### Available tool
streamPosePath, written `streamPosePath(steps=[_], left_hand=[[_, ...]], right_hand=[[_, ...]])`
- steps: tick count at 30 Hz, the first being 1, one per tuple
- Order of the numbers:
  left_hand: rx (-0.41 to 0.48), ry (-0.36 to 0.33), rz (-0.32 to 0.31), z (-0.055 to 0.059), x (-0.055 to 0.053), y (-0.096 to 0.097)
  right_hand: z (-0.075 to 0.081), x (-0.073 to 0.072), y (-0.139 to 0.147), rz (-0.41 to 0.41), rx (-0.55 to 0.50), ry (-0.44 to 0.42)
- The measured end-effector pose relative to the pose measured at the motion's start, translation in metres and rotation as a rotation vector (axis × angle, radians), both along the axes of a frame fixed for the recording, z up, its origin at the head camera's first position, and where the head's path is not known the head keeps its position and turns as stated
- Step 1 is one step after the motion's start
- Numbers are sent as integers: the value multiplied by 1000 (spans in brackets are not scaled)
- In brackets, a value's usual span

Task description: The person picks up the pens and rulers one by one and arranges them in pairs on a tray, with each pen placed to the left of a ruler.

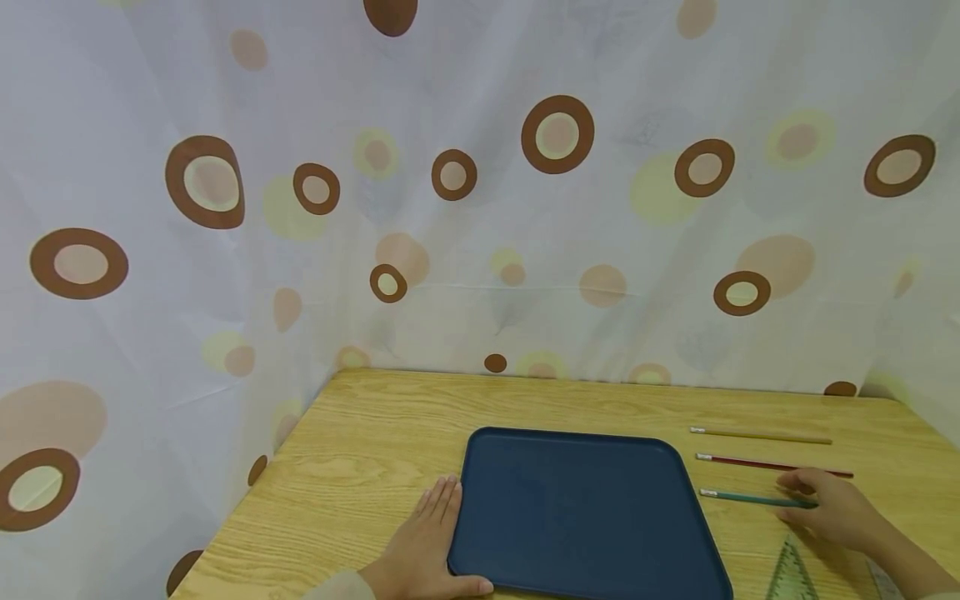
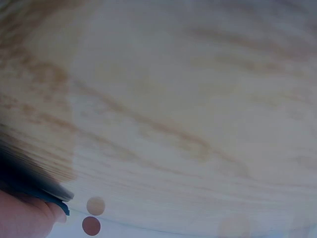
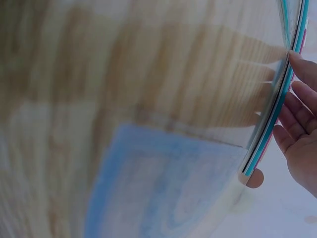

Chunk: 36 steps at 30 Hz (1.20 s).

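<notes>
A dark blue rectangular tray (image 1: pixel 577 512) lies on the wooden table. My left hand (image 1: pixel 423 542) rests along its left side, fingers straight together at the rim and thumb by the near corner. In the left wrist view only part of the thumb (image 2: pixel 29 218) shows, against the tray's dark edge. To the right of the tray, my right hand (image 1: pixel 836 508) pinches the right end of a teal pencil (image 1: pixel 750 498), which lies level just above or on the table. Behind it lie a dark red pencil (image 1: pixel 735 461) and a yellow pencil (image 1: pixel 765 435), roughly parallel.
A clear green triangle ruler (image 1: pixel 792 573) lies in front of the right hand, cut off by the frame. Another see-through piece (image 1: pixel 883 581) shows partly under the right forearm. A white curtain (image 1: pixel 480 225) with brown and yellow circles hangs behind and beside the wooden table (image 1: pixel 360 467).
</notes>
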<state>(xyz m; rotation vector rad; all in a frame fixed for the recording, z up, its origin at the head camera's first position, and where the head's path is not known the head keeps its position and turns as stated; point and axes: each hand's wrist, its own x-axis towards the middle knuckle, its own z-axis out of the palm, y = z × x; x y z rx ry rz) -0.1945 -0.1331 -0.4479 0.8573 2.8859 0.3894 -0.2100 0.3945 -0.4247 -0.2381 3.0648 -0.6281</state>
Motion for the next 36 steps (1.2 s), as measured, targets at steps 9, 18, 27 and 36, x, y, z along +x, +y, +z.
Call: streamPosePath(steps=[9,18,27,36], left_hand=[[4,19,-7,0,1,0],[-14,17,-6,1,1,0],[-3,16,-4,2,1,0],[-4,5,3,3,1,1]], right_hand=[[-6,-3,3,26,29,57],[-6,-4,0,49,18,61],[-8,-5,0,77,9,85],[-12,-7,2,146,26,90]])
